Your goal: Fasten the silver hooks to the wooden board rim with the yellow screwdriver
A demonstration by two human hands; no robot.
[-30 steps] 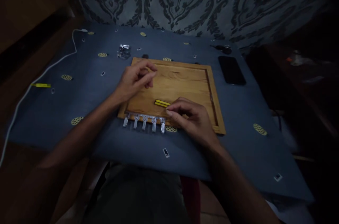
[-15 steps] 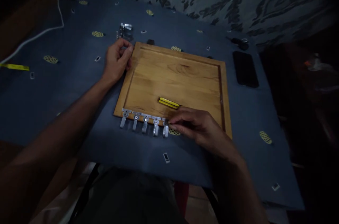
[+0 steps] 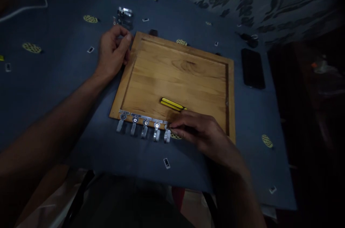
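A wooden board (image 3: pixel 172 77) with a raised frame lies on the table. Along its near edge several metal hooks (image 3: pixel 146 123) sit in a row, with screw heads showing on them. At the rightmost hook (image 3: pixel 167 135), my right hand (image 3: pixel 207 134) pinches with thumb and forefinger; whatever is between the tips is too small to make out. Beside the board's far left corner rests my left hand (image 3: pixel 113 50), fingers curled and thumb against the forefinger; its contents are hidden. A yellow and black screwdriver handle (image 3: pixel 172 104) shows on the board, its other end concealed by my right hand.
Beyond my left hand lies a small pile of metal hooks (image 3: pixel 125 17). A black phone (image 3: pixel 252 68) and a dark object like keys (image 3: pixel 249 39) are at the right. A white cable (image 3: pixel 40 1) runs at far left. Patterned fabric borders the table's back.
The view has shifted slightly closer and to the right. Both hands keep nearly the same places on the board, the right one still at the rightmost hook.
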